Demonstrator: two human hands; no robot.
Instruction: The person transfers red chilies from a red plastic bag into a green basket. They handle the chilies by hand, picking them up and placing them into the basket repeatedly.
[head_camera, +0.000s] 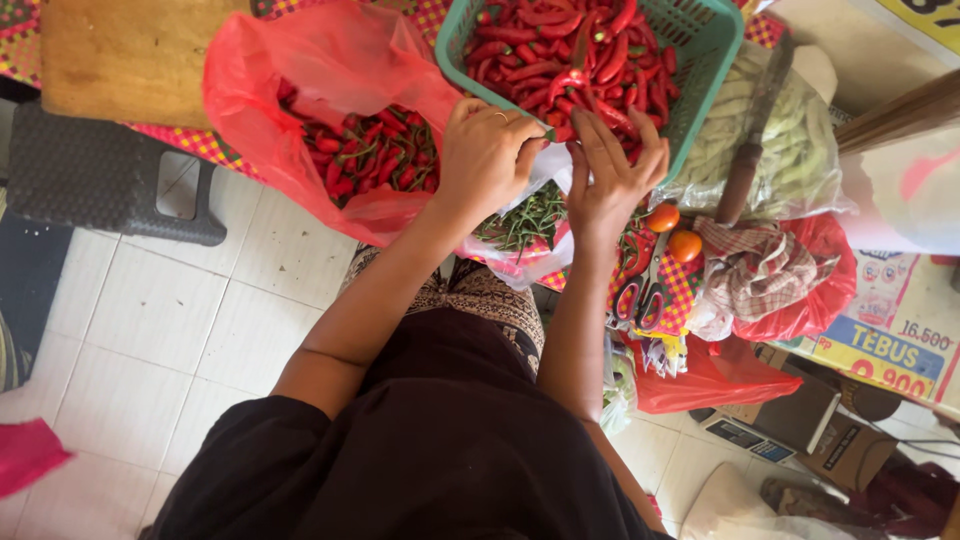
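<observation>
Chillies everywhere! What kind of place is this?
Probably a small food stall or home kitchen: a green basket of red chillies, a red bag of more, and scissors by two tomatoes.
</observation>
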